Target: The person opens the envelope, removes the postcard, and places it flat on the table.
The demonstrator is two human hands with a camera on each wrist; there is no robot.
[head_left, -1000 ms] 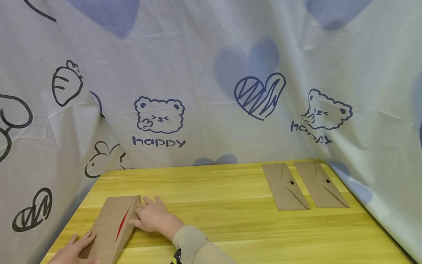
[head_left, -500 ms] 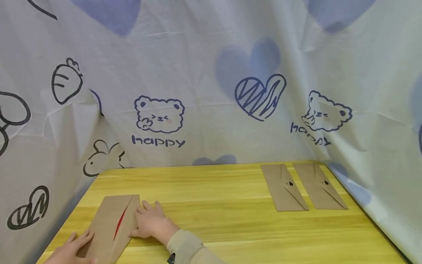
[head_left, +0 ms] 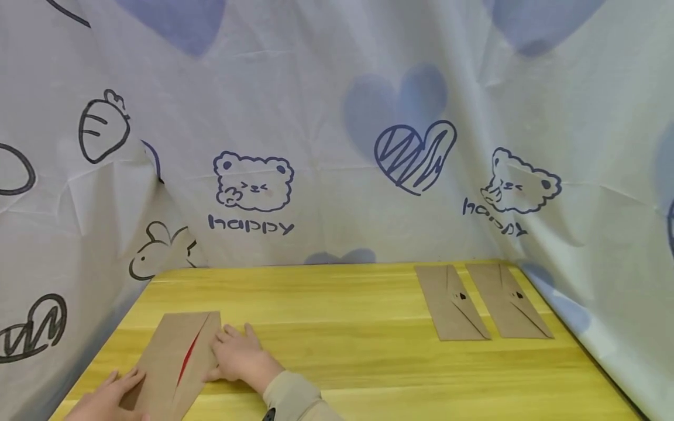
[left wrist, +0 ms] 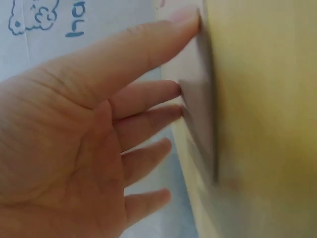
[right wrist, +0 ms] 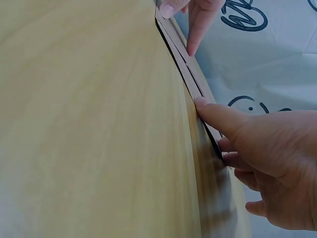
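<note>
A brown kraft-paper envelope (head_left: 167, 345) lies at the left of the table, a narrow red strip (head_left: 186, 359) showing in the slit beside its flap. My left hand (head_left: 107, 397) rests on its near left part; in the left wrist view the thumb and two extended fingertips touch the paper, while the other fingers (left wrist: 148, 161) are spread off it. Along the flap's right edge, my right hand (head_left: 237, 354) presses with thumb and fingertips. The right wrist view has the envelope (right wrist: 171, 39) nearly edge-on, almost flat, with the right thumb (right wrist: 205, 105) at its rim.
Two similar brown envelopes, one (head_left: 447, 310) left of the other (head_left: 505, 310), lie side by side at the table's back right, each with a small black mark. The yellow wood-grain table (head_left: 337, 327) ends at a white printed cloth (head_left: 326, 134) behind and on both sides.
The envelope's raised right flap has gone down flatter under my right hand, which has moved slightly left. My left hand stays on the envelope. The head view has shifted a little.
</note>
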